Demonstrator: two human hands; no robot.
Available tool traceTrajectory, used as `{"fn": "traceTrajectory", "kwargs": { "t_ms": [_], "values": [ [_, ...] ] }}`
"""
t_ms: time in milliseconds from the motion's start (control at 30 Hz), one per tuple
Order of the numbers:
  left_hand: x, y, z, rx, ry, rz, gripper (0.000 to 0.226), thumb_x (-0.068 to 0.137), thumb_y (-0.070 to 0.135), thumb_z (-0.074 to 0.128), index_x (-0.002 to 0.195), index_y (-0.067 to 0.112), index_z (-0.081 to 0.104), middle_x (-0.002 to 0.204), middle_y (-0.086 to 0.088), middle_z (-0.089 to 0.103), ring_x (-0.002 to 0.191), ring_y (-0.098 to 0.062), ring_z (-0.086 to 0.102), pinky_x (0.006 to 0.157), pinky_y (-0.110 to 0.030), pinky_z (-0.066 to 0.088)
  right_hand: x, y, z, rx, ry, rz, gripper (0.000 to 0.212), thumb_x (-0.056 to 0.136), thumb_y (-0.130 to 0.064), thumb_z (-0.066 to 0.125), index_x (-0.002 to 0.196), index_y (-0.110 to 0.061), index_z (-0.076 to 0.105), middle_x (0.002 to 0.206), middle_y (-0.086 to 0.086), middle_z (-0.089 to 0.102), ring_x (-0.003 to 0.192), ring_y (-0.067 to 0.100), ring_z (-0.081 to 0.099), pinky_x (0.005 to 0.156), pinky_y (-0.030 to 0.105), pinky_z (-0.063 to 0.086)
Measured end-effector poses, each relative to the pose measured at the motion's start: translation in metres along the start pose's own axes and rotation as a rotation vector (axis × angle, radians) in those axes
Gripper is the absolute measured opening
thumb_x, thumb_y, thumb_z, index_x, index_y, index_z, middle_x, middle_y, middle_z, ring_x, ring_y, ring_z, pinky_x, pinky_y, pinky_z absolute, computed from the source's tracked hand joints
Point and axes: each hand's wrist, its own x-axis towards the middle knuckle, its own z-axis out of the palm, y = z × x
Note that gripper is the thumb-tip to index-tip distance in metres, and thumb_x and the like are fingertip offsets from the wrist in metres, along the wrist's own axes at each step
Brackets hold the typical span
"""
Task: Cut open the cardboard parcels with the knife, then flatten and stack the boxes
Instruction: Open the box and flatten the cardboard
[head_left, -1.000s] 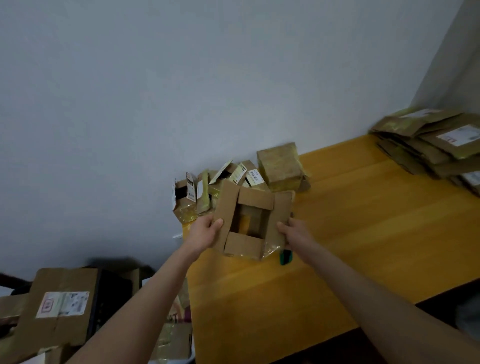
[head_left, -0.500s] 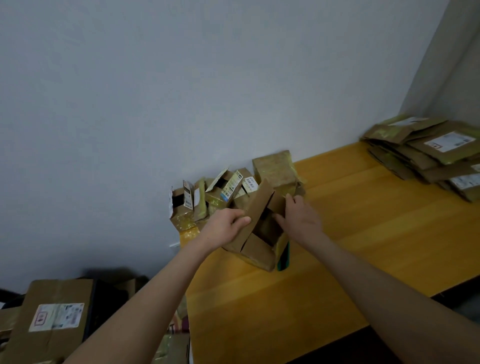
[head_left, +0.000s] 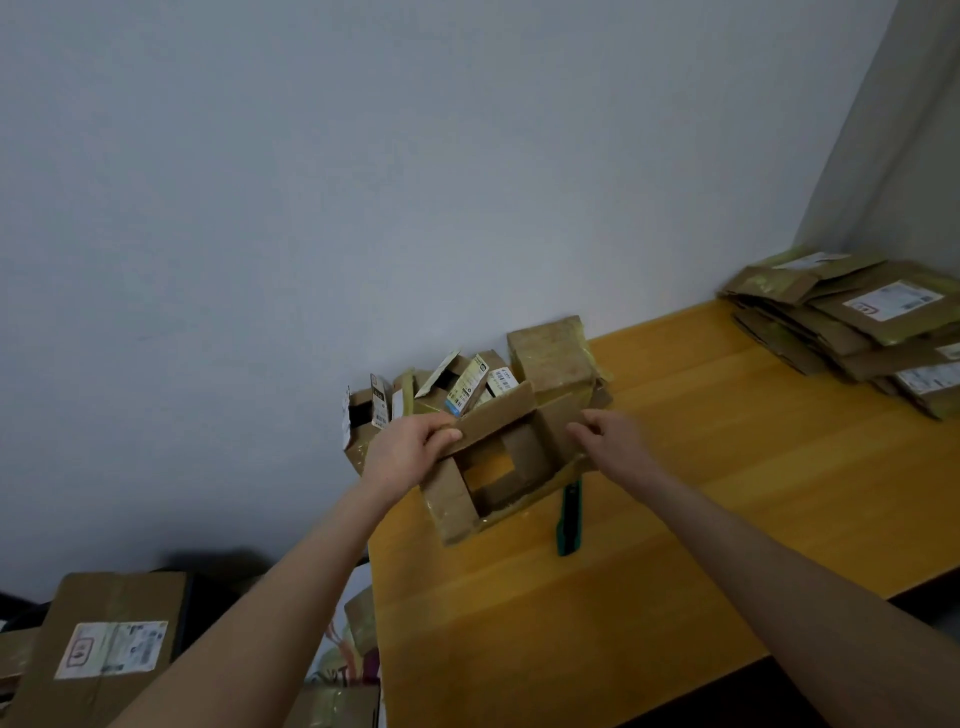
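Note:
An opened brown cardboard box (head_left: 498, 467) with its flaps spread lies at the left end of the yellow wooden table (head_left: 649, 545). My left hand (head_left: 410, 452) grips its upper left flap, thumb on top. My right hand (head_left: 608, 441) holds the box's right wall, fingers curled over the edge. A green-handled knife (head_left: 569, 519) lies on the table just right of the box, touched by neither hand. A stack of flattened boxes (head_left: 857, 322) sits at the far right of the table.
Several small opened parcels (head_left: 415, 395) and a taped box (head_left: 550, 353) crowd against the wall behind the held box. A large labelled carton (head_left: 109, 649) stands on the floor at lower left. Bare tabletop stretches between the box and the flattened stack.
The box has turned in my hands and its opening now faces up toward me. My left hand shifted onto the upper flap; the knife is more exposed beside the box.

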Motion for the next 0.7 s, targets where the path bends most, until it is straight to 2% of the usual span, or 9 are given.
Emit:
{"fn": "traceTrajectory", "kwargs": {
  "t_ms": [33,100,133,200,300,367,467,600,700],
  "values": [
    [-0.004,0.000,0.005,-0.035,0.121,-0.085,0.013,0.095,0.033,0.057,0.105,0.030,0.066,0.091,0.014,0.062,0.087,-0.009,0.057,0.066,-0.024,0.044,-0.001,-0.003,0.003,0.004,0.014,-0.008,0.025,0.097,-0.016,0.054,0.077,-0.003,0.060,0.069,0.005,0.054,0.066,0.018,0.052,0.062,0.034,0.048],
    [-0.010,0.003,0.016,-0.261,0.328,-0.351,0.054,0.087,0.035,0.069,0.136,0.024,0.050,0.124,0.004,0.058,0.115,-0.017,0.054,0.089,-0.035,0.050,-0.005,-0.009,0.009,0.000,0.061,-0.030,0.033,0.097,-0.014,0.053,0.064,-0.009,0.048,0.062,0.002,0.045,0.057,0.013,0.041,0.052,0.020,0.034],
    [-0.013,0.004,0.021,-0.441,0.373,-0.483,0.073,0.083,0.035,0.074,0.145,0.019,0.038,0.138,-0.001,0.050,0.126,-0.022,0.048,0.100,-0.041,0.045,-0.007,-0.012,0.012,0.005,0.097,-0.042,0.037,0.097,-0.013,0.052,0.062,-0.014,0.041,0.060,-0.001,0.040,0.054,0.010,0.035,0.048,0.017,0.030],
    [-0.020,0.005,0.030,-0.717,0.348,-0.638,0.088,0.077,0.032,0.080,0.147,0.011,0.030,0.144,-0.009,0.044,0.132,-0.030,0.043,0.106,-0.043,0.039,-0.012,-0.016,0.013,0.062,0.140,-0.054,0.040,0.098,-0.010,0.049,0.062,-0.017,0.035,0.060,-0.003,0.036,0.053,0.008,0.031,0.047,0.015,0.033],
    [-0.020,-0.001,0.033,-0.716,0.182,-0.644,0.092,0.068,0.036,0.085,0.143,0.015,0.036,0.138,-0.009,0.053,0.122,-0.032,0.052,0.100,-0.049,0.047,-0.020,-0.019,0.008,0.121,0.089,-0.060,0.035,0.099,-0.010,0.047,0.065,-0.018,0.040,0.064,-0.004,0.041,0.055,0.007,0.035,0.049,0.014,0.034],
    [-0.014,-0.001,0.029,-0.559,0.166,-0.634,0.087,0.069,0.037,0.085,0.139,0.015,0.038,0.132,-0.006,0.056,0.116,-0.029,0.056,0.092,-0.041,0.051,-0.023,-0.017,0.005,0.160,0.031,-0.036,0.033,0.099,-0.012,0.047,0.067,-0.017,0.042,0.065,-0.004,0.043,0.058,0.008,0.038,0.050,0.016,0.033],
    [-0.012,0.001,0.024,-0.485,0.070,-0.531,0.056,0.081,0.025,0.074,0.127,0.019,0.042,0.118,-0.005,0.061,0.094,-0.018,0.060,0.071,-0.032,0.053,-0.025,-0.014,0.000,0.276,0.040,0.030,0.027,0.100,-0.014,0.047,0.073,-0.015,0.050,0.069,-0.004,0.047,0.065,0.011,0.043,0.055,0.022,0.032],
    [-0.020,-0.005,0.018,-0.828,-0.093,-0.467,0.026,0.097,0.014,0.052,0.123,0.010,0.053,0.116,-0.015,0.059,0.097,-0.023,0.064,0.069,-0.033,0.060,-0.019,0.010,-0.008,0.373,0.116,0.216,0.018,0.101,-0.022,0.046,0.101,-0.013,0.062,0.093,0.003,0.060,0.086,0.019,0.056,0.071,0.033,0.048],
    [-0.021,-0.015,0.011,-1.052,-0.134,-0.457,0.023,0.099,0.020,0.050,0.113,0.005,0.060,0.114,-0.022,0.061,0.101,-0.031,0.065,0.077,-0.041,0.060,-0.017,0.030,-0.014,0.506,0.128,0.334,0.029,0.101,-0.026,0.047,0.122,-0.010,0.060,0.107,0.009,0.064,0.099,0.028,0.060,0.087,0.047,0.052]
  ]
}}
